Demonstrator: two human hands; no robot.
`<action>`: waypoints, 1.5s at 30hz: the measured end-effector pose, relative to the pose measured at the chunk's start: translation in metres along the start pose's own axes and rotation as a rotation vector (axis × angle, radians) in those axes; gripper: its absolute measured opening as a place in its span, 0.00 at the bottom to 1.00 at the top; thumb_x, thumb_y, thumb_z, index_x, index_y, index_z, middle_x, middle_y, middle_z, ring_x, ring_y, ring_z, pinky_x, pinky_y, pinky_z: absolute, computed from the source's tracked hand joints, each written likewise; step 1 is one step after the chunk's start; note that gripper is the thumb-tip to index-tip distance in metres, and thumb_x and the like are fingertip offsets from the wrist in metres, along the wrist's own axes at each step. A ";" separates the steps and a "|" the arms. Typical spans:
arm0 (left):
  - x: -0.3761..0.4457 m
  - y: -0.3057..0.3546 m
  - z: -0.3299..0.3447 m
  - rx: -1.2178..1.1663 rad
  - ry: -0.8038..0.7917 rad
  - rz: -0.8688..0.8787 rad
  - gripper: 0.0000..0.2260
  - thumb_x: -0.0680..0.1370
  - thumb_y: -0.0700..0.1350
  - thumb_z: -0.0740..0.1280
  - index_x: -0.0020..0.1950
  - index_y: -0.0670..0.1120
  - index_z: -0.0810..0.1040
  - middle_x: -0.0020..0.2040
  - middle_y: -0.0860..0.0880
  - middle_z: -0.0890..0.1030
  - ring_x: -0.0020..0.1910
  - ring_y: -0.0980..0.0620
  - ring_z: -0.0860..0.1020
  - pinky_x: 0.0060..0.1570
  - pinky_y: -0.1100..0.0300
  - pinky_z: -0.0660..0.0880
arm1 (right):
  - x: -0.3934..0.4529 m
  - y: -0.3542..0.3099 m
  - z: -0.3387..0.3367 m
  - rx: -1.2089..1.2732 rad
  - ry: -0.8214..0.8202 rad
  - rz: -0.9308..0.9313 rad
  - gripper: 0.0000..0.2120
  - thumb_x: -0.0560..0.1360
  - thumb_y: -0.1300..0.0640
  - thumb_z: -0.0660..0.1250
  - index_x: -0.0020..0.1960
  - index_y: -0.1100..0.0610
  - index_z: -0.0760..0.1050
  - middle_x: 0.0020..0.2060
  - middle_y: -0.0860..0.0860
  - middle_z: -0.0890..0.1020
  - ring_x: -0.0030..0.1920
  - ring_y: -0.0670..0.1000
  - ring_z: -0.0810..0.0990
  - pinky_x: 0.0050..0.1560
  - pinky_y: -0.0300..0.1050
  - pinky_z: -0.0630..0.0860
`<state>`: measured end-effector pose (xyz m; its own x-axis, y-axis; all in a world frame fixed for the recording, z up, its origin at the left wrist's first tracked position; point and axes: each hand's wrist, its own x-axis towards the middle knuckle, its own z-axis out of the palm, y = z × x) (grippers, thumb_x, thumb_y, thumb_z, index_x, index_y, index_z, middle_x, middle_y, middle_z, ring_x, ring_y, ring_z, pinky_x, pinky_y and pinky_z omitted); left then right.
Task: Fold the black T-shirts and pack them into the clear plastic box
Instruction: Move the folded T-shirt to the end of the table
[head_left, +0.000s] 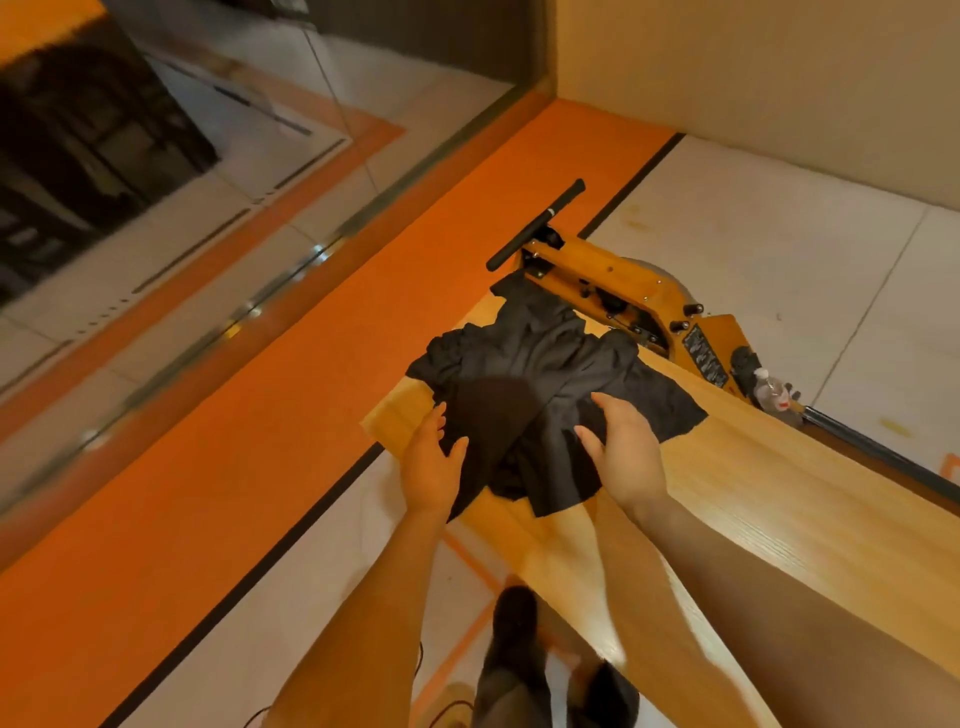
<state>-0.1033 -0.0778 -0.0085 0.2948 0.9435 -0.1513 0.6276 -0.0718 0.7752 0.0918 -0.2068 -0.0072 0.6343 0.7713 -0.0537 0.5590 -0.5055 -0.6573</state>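
A crumpled pile of black T-shirts (540, 379) lies on the far end of a long wooden bench (769, 499). My left hand (431, 467) is at the pile's near left edge, thumb and fingers spread around a fold of black fabric. My right hand (623, 452) is on the pile's near right side, with its fingers curled into the cloth. Part of the fabric hangs over the bench's near edge between my hands. No clear plastic box shows in this view.
An orange wooden machine (623, 291) with a black handle bar (537, 223) stands just beyond the pile. A plastic water bottle (771, 392) stands beside it on the right. Orange floor strip (260, 441) on the left; my feet below.
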 end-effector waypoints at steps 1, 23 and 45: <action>0.004 -0.003 -0.003 0.012 0.002 0.000 0.25 0.78 0.43 0.69 0.74 0.48 0.66 0.68 0.47 0.74 0.66 0.48 0.73 0.61 0.55 0.71 | 0.004 -0.003 0.003 -0.015 -0.007 -0.016 0.23 0.78 0.51 0.67 0.71 0.56 0.69 0.65 0.55 0.76 0.66 0.57 0.73 0.65 0.53 0.70; 0.086 -0.005 0.020 0.174 -0.222 -0.094 0.18 0.78 0.44 0.68 0.67 0.44 0.71 0.55 0.46 0.80 0.53 0.47 0.78 0.51 0.55 0.76 | 0.063 -0.035 0.042 -0.246 0.025 0.083 0.09 0.80 0.59 0.64 0.55 0.55 0.82 0.50 0.53 0.83 0.52 0.55 0.76 0.54 0.49 0.75; 0.026 0.022 0.013 -0.046 -0.034 0.015 0.05 0.77 0.41 0.68 0.52 0.43 0.81 0.44 0.48 0.80 0.48 0.47 0.78 0.51 0.55 0.75 | 0.040 -0.036 0.014 0.192 0.200 0.292 0.09 0.80 0.60 0.64 0.58 0.59 0.79 0.50 0.55 0.83 0.49 0.54 0.80 0.49 0.44 0.73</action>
<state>-0.0724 -0.0588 -0.0035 0.3287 0.9309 -0.1594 0.5891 -0.0702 0.8050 0.0900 -0.1526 0.0039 0.8537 0.5057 -0.1243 0.2417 -0.5962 -0.7656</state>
